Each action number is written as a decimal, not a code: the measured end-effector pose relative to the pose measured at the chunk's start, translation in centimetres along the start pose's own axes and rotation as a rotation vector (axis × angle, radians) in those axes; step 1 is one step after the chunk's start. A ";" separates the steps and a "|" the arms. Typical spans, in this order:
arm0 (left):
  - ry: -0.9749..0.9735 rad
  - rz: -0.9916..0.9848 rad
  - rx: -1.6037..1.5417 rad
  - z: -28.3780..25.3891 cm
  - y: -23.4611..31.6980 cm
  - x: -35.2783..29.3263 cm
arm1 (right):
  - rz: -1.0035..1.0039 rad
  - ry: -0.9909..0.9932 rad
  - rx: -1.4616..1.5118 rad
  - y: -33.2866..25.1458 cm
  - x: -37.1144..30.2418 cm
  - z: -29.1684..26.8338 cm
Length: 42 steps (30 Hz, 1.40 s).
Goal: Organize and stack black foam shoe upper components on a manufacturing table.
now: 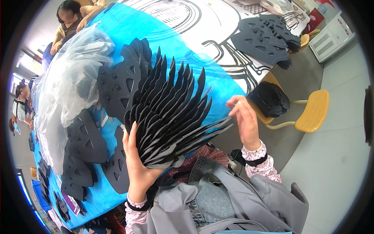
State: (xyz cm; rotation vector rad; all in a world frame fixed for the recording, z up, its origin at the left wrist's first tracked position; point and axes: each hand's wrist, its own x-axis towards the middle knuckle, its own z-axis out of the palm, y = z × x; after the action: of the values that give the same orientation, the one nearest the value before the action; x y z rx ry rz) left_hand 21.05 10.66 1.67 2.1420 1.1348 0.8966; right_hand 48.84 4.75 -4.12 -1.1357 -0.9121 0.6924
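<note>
A thick fanned stack of black cut-out sheets [171, 105] with jagged, wavy edges stands in front of me, its lower edge close to my lap. My left hand [138, 167] is wrapped round the near left side of this stack, thumb and fingers gripping the sheets. On the right, my right hand [246, 121] is pinched at the pointed tips of the lowest sheets, which spread apart from the rest. Behind the stack, on the blue table cover [210, 74], lie more flat black cut-out sheets [117, 91] with slots and small round studs.
Crumpled clear plastic [74, 85] covers the table's left part. More black sheets lie at left [85, 138] and far right [265, 39]. Others rest on a wooden chair [311, 113] beside the table. A person [70, 19] sits across the table; another [21, 103] is at far left.
</note>
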 end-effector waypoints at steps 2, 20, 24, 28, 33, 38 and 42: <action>0.007 0.001 -0.008 0.0 0.0 0.0 | 0.013 -0.049 0.010 -0.5 0.3 0.3; -0.012 0.049 0.022 0.0 0.1 0.1 | 0.339 -0.246 0.433 0.9 1.4 0.5; -0.017 0.036 0.017 -0.1 0.1 0.0 | 0.414 -0.295 0.446 -0.1 2.0 0.7; -0.015 0.039 0.027 -0.2 -0.1 0.0 | 0.444 -0.303 0.364 -0.1 3.2 1.2; -0.009 0.067 0.041 0.0 -0.3 0.1 | 0.411 -0.263 0.327 0.8 3.7 1.1; -0.025 0.058 0.060 -0.2 -0.2 0.0 | 0.301 -0.205 0.236 0.4 4.4 2.4; -0.007 0.030 0.026 0.0 -0.3 0.0 | 0.202 -0.307 0.336 1.0 5.6 2.8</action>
State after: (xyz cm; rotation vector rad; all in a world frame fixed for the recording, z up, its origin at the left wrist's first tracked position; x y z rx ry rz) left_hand 20.96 10.78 1.46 2.1868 1.1186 0.8915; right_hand 49.06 11.01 -3.28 -0.8391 -0.9006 1.1629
